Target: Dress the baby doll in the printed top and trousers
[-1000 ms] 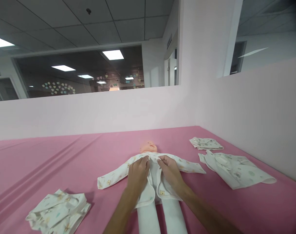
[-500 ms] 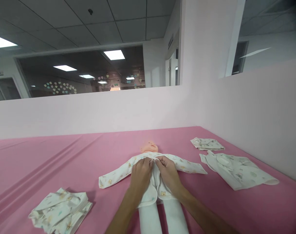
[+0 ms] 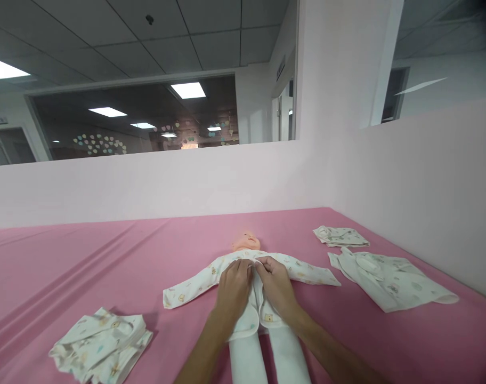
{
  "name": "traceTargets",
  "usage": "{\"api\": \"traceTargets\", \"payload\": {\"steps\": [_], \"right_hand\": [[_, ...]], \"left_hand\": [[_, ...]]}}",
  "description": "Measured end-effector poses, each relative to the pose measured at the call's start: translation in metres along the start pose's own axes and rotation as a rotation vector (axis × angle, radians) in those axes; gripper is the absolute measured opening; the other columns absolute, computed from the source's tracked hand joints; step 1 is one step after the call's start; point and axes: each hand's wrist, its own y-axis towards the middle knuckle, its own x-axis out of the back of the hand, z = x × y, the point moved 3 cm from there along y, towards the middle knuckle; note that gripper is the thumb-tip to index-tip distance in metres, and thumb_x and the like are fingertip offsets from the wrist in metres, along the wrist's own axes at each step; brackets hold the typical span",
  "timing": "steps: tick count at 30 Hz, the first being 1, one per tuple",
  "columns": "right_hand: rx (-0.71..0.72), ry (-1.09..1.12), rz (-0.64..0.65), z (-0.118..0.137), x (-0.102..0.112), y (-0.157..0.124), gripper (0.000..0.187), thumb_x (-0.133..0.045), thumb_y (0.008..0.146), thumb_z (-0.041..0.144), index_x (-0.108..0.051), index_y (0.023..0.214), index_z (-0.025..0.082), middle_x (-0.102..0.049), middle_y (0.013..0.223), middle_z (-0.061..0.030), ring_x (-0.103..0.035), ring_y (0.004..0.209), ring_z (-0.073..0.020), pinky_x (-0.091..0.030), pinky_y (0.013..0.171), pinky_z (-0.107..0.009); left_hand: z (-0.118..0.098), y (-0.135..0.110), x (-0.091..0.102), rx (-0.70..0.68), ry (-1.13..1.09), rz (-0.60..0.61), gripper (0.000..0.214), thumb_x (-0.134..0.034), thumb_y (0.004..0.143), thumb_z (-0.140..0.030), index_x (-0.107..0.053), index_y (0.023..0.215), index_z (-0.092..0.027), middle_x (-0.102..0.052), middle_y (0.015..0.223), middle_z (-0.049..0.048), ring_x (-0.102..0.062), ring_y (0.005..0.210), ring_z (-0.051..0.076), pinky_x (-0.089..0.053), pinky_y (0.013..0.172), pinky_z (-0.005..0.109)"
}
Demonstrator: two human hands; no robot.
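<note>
A baby doll lies on its back, its peach head (image 3: 246,241) away from me. It wears a white printed baby jacket (image 3: 195,284), sleeves spread to both sides, and white trousers (image 3: 249,360). At the jacket's neckline my left hand (image 3: 235,285) pinches the left front edge. Close beside it, my right hand (image 3: 275,282) pinches the right front edge between thumb and forefinger. The fingertips of both hands nearly meet, and what exactly lies between them is partly hidden. Below the hands the jacket's two front flaps hang apart.
Pink sheeting (image 3: 147,266) covers the surface. A folded printed garment (image 3: 103,344) lies front left. At the right are a small folded garment (image 3: 341,236) and a larger spread one (image 3: 395,280). A pale wall (image 3: 167,184) with windows stands behind, and another wall runs along the right.
My left hand has shifted very slightly toward my right hand at the neckline. My right hand and the garments look the same.
</note>
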Motion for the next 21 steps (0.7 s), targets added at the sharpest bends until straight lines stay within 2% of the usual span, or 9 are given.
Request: {"api": "traceTargets", "payload": {"steps": [4, 8, 11, 14, 18, 21], "right_hand": [[0.016, -0.067, 0.006, 0.004, -0.002, -0.005, 0.019, -0.050, 0.084, 0.033, -0.065, 0.084, 0.021, -0.068, 0.079, -0.0012, -0.060, 0.075, -0.0188, -0.044, 0.069, -0.029], [0.047, -0.141, 0.044, 0.009, -0.005, -0.014, 0.018, -0.047, 0.084, 0.028, -0.064, 0.081, 0.022, -0.066, 0.074, 0.0003, -0.058, 0.070, -0.0180, -0.042, 0.063, -0.028], [0.123, -0.199, 0.054, 0.013, -0.007, -0.018, 0.021, -0.044, 0.086, 0.027, -0.062, 0.076, 0.022, -0.065, 0.074, -0.0005, -0.059, 0.073, -0.0183, -0.042, 0.065, -0.028], [0.198, -0.274, 0.058, 0.014, -0.007, -0.019, 0.027, -0.040, 0.089, 0.026, -0.064, 0.079, 0.021, -0.068, 0.082, -0.0031, -0.061, 0.081, -0.0194, -0.044, 0.075, -0.030], [0.276, -0.355, 0.066, 0.013, -0.008, -0.019, 0.030, -0.040, 0.087, 0.020, -0.070, 0.093, 0.020, -0.069, 0.113, -0.0082, -0.059, 0.111, -0.0226, -0.039, 0.097, -0.037], [0.287, -0.381, 0.079, 0.013, -0.008, -0.020, 0.033, -0.040, 0.086, 0.017, -0.071, 0.096, 0.020, -0.066, 0.123, -0.0093, -0.056, 0.117, -0.0231, -0.036, 0.102, -0.040]], "left_hand": [[0.001, 0.001, 0.001, 0.049, -0.068, -0.020, 0.019, -0.038, 0.089, -0.011, -0.055, 0.090, -0.021, -0.064, 0.087, 0.0039, -0.057, 0.080, 0.020, -0.040, 0.069, 0.030], [0.003, 0.001, 0.001, 0.136, -0.201, -0.003, 0.011, -0.038, 0.086, -0.013, -0.042, 0.082, -0.022, -0.056, 0.073, -0.0017, -0.050, 0.069, 0.016, -0.034, 0.061, 0.027], [0.005, 0.001, 0.003, 0.204, -0.327, 0.010, 0.011, -0.039, 0.084, -0.015, -0.035, 0.079, -0.024, -0.050, 0.070, -0.0044, -0.045, 0.065, 0.014, -0.032, 0.060, 0.025], [0.006, 0.002, 0.006, 0.250, -0.455, -0.001, 0.010, -0.037, 0.084, -0.014, -0.036, 0.081, -0.023, -0.050, 0.072, -0.0048, -0.045, 0.065, 0.013, -0.034, 0.062, 0.024], [0.009, 0.005, 0.009, 0.314, -0.647, 0.019, 0.008, -0.038, 0.087, -0.022, -0.041, 0.095, -0.023, -0.055, 0.069, -0.0051, -0.048, 0.059, 0.012, -0.038, 0.059, 0.023], [0.012, 0.006, 0.007, 0.368, -0.751, 0.039, 0.017, -0.040, 0.088, -0.030, -0.041, 0.104, -0.023, -0.058, 0.067, -0.0064, -0.045, 0.050, 0.010, -0.036, 0.052, 0.021]]}}
